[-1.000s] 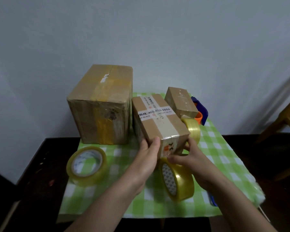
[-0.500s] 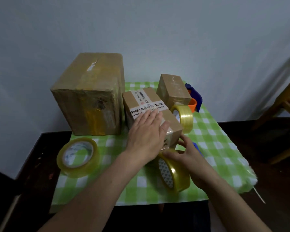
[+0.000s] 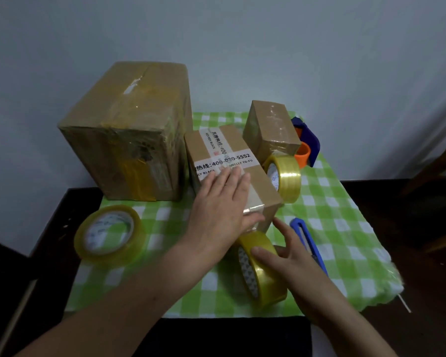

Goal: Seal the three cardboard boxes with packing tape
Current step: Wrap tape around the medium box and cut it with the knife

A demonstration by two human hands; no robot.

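Three cardboard boxes stand on the green checked cloth [image 3: 345, 222]: a large taped box [image 3: 129, 135] at the back left, a medium box [image 3: 229, 161] with white printed labels in the middle, and a small box [image 3: 271, 127] behind it on the right. My left hand [image 3: 222, 204] lies flat, fingers spread, on the near top of the medium box, over a strip of clear tape. My right hand [image 3: 289, 251] grips an upright yellow tape roll [image 3: 260, 269] just in front of that box, fingers over its rim.
A second tape roll [image 3: 108, 233] lies flat at the left front. A third roll [image 3: 283, 176] stands against the medium box's right side. A blue utility knife [image 3: 307, 238] lies right of my right hand. A blue and orange tape dispenser [image 3: 307, 145] sits at the back right.
My left hand moved from the box's near end up onto its top and now presses flat there. My right hand stayed on the upright roll, shifting its fingers onto the rim.
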